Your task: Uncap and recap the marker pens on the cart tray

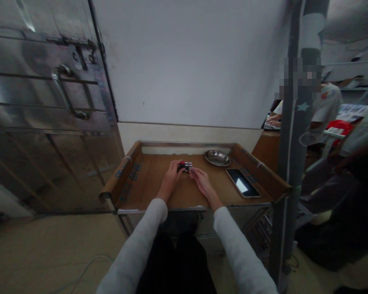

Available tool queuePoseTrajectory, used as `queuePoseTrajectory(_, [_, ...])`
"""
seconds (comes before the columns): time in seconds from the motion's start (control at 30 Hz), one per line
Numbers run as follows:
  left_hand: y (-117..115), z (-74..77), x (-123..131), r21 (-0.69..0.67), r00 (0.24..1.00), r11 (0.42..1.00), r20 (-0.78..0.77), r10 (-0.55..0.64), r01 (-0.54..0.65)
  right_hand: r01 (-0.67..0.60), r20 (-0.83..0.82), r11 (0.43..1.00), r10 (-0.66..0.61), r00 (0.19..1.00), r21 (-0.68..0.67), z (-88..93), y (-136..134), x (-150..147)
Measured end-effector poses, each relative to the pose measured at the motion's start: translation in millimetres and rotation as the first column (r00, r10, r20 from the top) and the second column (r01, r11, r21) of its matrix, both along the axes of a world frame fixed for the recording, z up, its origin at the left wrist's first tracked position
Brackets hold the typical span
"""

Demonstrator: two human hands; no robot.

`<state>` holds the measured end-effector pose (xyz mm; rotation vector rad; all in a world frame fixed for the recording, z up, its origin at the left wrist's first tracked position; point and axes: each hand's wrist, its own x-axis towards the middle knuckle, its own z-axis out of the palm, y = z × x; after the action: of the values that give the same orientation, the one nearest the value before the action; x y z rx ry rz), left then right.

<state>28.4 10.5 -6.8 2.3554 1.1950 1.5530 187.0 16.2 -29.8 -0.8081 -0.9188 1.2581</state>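
Observation:
A small cluster of dark, red and silvery pieces (185, 165) is between my hands, over the middle of a cardboard-lined table (147, 188). Its exact kind is too small to make out. My left hand (171, 178) is closed around its left side, with the fingers over the back and the thumb in front. At its right end, my right hand (201, 180) is closed in a pinch, the fingertips touching the silvery part. Whatever lies between those fingertips is mostly hidden.
A shallow round metal dish (217, 158) sits at the back right of the table. In front of it lies a phone (243, 182). Raised cardboard edges (257, 169) bound the sides. A grey post (290, 163) stands to the right, with people (326, 102) beyond. A metal door (46, 102) is at left.

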Motion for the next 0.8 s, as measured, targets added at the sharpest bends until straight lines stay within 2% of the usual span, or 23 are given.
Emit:
queuePoseTrajectory(0.07, [3.7,-3.6,-0.6,0.010,1.000,1.000,0.026,-0.004,0.004,0.034,-0.039,0.999,-0.035,0.999,-0.030,-1.4,1.6,2.3])
queuePoseTrajectory(0.17, [9.0,-9.4,-0.8,0.010,0.994,0.995,-0.036,-0.099,0.099,0.029,-0.061,0.999,-0.032,0.998,-0.046,-1.7,2.5,3.6])
queuePoseTrajectory(0.27, [10.2,-11.4,0.0,-0.010,0.983,0.985,-0.066,-0.171,0.171,-0.028,-0.065,0.999,0.025,0.998,-0.042,0.5,0.1,2.4])
queuePoseTrajectory(0.43, [3.7,-5.1,0.8,-0.002,0.979,0.982,-0.072,-0.190,0.191,-0.123,-0.064,0.992,0.120,0.991,-0.030,5.2,-5.2,0.5])
queuePoseTrajectory(0.5, [1.1,-2.3,0.2,0.015,0.981,0.983,-0.071,-0.181,0.182,-0.114,-0.072,0.993,0.111,0.991,-0.036,5.8,-5.1,1.1])
queuePoseTrajectory(0.63, [-0.7,1.0,-3.1,0.013,0.996,0.996,0.029,-0.089,0.088,-0.029,-0.099,0.998,0.023,0.995,-0.060,4.8,-2.6,2.9])
queuePoseTrajectory(0.8, [-1.7,3.9,-8.0,-0.032,0.991,0.999,0.130,-0.016,0.020,0.015,-0.112,1.000,-0.016,0.994,-0.013,1.6,-1.1,1.6])
